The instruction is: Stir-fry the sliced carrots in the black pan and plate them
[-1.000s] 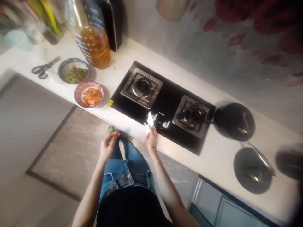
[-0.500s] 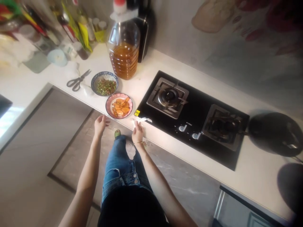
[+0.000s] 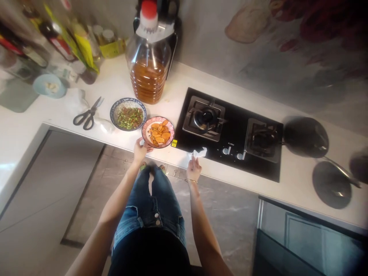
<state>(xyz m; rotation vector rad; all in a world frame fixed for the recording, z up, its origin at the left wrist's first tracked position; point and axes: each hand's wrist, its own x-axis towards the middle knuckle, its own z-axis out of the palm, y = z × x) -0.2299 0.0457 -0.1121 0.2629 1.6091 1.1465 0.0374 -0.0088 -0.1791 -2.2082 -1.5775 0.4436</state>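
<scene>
My left hand grips the near left rim of a pink-edged plate, thumb and fingers at its edge. On that plate lie orange slices that look like carrot. My right hand, with a thin bracelet at the wrist, pinches a crumpled white tissue at the front edge of the hob. A blue-patterned bowl of chopped green and reddish pieces stands left of the plate. Black-handled scissors lie farther left.
A large oil jug with a red cap stands behind the bowl. The black gas hob has two burners. A dark wok and a round lid-like item sit at the right. Bottles and a light-blue dish fill the left back.
The plate has shifted right, away from the bowl and closer to the hob, with my left hand now at its rim. My right hand has moved right with the tissue. The view has shifted.
</scene>
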